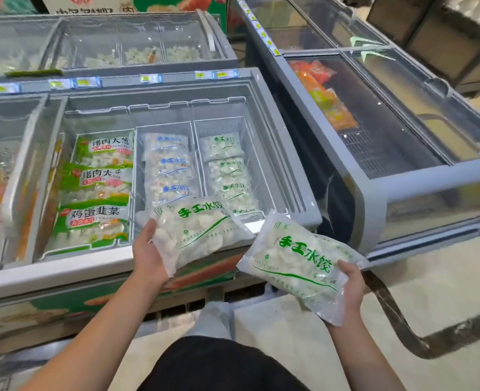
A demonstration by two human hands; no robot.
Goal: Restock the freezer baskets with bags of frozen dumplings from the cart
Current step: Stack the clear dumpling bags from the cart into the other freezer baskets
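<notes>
Freezer rim (72,268) runs grey and wide across my front, its lid slid back so three baskets lie open side by side. Right basket (257,162) holds a row of green-print bags (227,170) with bare mesh showing at its far end and along its right wall; middle basket (140,165) carries a row of blue-print bags (171,165), room only at the far end; left basket is packed with green-and-white labelled packs (97,187) up to the near edge. Second freezer (374,193) stands at an angle on the right, glass closed, a dark gap between the two cabinets. Another glass-topped freezer (106,43) sits behind the open one. Floor (430,277) is pale, with a dark curved bar (396,314) near my right side; cannot tell what it belongs to. My left hand (148,255) grips a dumpling bag with green characters (196,232) by its near left edge, thumb on top, fingers beneath; the bag is over the front rim, covering the near ends of the middle and right baskets. My right hand (348,283) holds a second dumpling bag (298,263) by its near right edge, fingers curled over the edge, the bag tilted and clear of the freezer, just right of the first bag, not touching it.
</notes>
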